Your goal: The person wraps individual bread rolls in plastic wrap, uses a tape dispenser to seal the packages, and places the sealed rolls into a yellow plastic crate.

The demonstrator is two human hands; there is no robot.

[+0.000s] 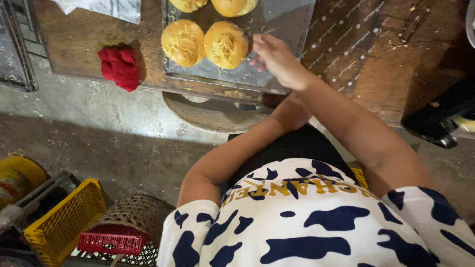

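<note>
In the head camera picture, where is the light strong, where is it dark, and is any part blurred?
Head view: bright light falls on the buns and metal tray, which shows soft glare; the right hand is slightly motion-blurred; the left hand sits in shadow under the table edge; the floor and yellow crate are dim.
</note>
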